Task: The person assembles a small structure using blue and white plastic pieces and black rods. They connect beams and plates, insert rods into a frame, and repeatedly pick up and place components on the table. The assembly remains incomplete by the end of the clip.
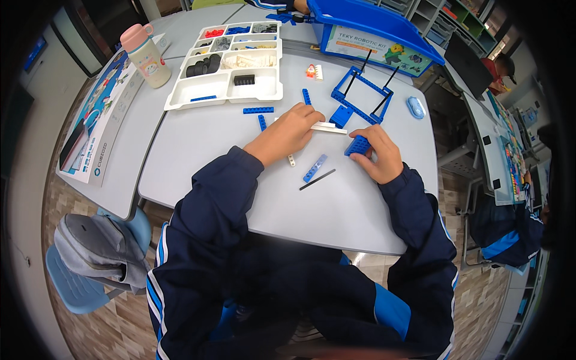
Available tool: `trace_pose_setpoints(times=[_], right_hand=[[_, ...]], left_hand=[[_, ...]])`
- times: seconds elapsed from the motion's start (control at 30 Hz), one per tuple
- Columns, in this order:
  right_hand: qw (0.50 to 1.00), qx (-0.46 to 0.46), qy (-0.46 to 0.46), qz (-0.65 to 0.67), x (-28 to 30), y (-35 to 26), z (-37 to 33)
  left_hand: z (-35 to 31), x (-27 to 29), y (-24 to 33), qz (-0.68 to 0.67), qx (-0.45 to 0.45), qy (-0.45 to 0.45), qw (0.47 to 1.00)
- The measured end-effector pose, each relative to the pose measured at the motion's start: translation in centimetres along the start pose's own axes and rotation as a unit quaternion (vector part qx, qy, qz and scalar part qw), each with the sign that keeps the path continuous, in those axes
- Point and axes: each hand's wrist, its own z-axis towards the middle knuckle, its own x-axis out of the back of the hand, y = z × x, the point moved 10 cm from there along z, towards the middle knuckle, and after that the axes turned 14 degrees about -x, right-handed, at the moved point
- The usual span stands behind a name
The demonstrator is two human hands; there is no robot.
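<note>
My right hand [382, 157] pinches a blue studded block [358, 146] between thumb and fingers, just over the table. The fingers of my left hand [292, 132] are closed on a white beam [329, 128], which sticks out to the right. Beyond the hands lies a blue square frame [361, 110] built of beams, with black rods standing up from it. A blue plate piece [341, 116] sits at its near corner. Nearer to me are a translucent blue strip [315, 168] and a black rod [317, 180]. Another white holed beam [291, 160] pokes out below my left hand.
A white sorting tray [255, 91] of parts stands at the back left, beside a bottle [146, 60] and a kit box [99, 129]. A blue bin [378, 24] stands at the back. Loose blue beams [258, 110] and a small blue case [415, 107] lie around.
</note>
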Motion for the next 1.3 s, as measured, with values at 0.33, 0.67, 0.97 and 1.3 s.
trace_pose_setpoints(times=[0.33, 0.67, 0.97, 1.3], right_hand=[[0.993, -0.073, 0.088, 0.031, 1.0, 4.2, 1.0], [0.993, -0.082, 0.076, 0.032, 0.0, 4.0, 1.0], [0.998, -0.058, 0.003, 0.03, -2.4, 2.8, 2.0], [0.995, 0.055, 0.08, 0.009, -1.7, -0.1, 1.8]], left_hand=[[0.3, 2.3, -0.3, 0.022, 0.008, 0.042, 0.999], [-3.5, 6.7, -8.5, -0.51, 0.257, 0.353, 0.741], [-1.5, -0.5, -4.9, -0.578, 0.264, 0.188, 0.749], [-0.4, 0.5, -3.7, -0.446, 0.174, 0.232, 0.847]])
